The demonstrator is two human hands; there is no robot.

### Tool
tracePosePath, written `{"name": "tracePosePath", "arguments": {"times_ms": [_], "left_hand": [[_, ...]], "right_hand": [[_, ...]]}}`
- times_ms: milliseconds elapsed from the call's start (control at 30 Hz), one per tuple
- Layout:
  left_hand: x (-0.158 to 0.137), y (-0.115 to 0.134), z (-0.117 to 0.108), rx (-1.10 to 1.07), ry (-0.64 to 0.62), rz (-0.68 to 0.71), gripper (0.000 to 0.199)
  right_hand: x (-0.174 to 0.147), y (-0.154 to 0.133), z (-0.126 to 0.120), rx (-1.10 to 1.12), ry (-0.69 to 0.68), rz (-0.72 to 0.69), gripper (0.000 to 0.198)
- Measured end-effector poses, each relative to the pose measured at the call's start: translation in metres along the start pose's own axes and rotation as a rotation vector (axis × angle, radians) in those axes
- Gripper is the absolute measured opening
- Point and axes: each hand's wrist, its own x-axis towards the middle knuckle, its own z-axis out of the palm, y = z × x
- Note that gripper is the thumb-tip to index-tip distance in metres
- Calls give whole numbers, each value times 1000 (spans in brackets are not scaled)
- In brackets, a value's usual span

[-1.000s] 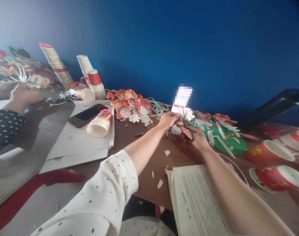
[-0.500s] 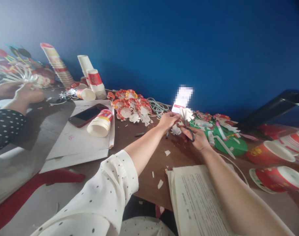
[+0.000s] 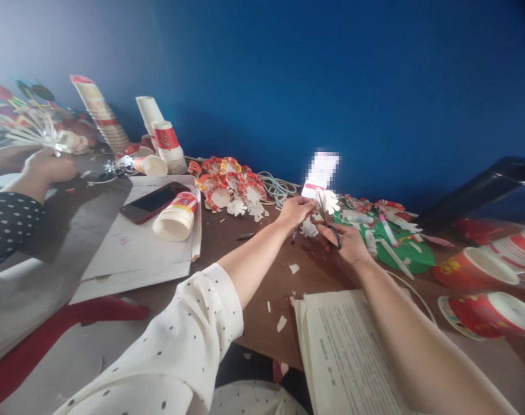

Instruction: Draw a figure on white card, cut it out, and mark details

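Observation:
My left hand is closed, pinching the edge of a white paper cutout with a notched, petal-like outline. Dark-handled scissors are in my right hand, its fingers wrapped round the loops. Their blades reach up to the cutout near my left fingertips. Below my hands another white notched cutout lies on the brown table. A lit, partly blurred-out screen or sheet stands just behind the cutout.
Red-and-white cutouts are heaped left of my hands. A phone and nested paper cups lie on a white board. Markers lie on a green sheet at right. A printed booklet lies in front. A co-worker's hands hold white strips.
The scissor blades have shifted slightly against the white cutout, which has turned a little. My hands stay almost in place. At far left the co-worker's hands have moved slightly.

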Motion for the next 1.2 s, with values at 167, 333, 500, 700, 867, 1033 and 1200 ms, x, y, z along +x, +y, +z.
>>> {"name": "tracePosePath", "arguments": {"times_ms": [167,333,500,700,867,1033,1200], "left_hand": [[-1,2,0,5,5,3,14],[2,-2,-1,40,-7,4,13],[1,0,-1,31,4,-6,13],[-2,3,0,-6,-2,-16,15],[-4,5,1,-23,-7,-34,18],[-6,8,1,-51,7,-55,19],[-5,8,2,-81,8,-66,20]], "right_hand": [[0,-1,0,-1,1,-6,50],[2,1,0,23,1,6,53],[2,1,-1,-41,0,-7,50],[4,4,-1,-34,4,-10,53],[6,9,-1,-12,8,-9,54],[8,12,0,7,10,0,58],[7,11,0,-2,2,-37,57]]}}
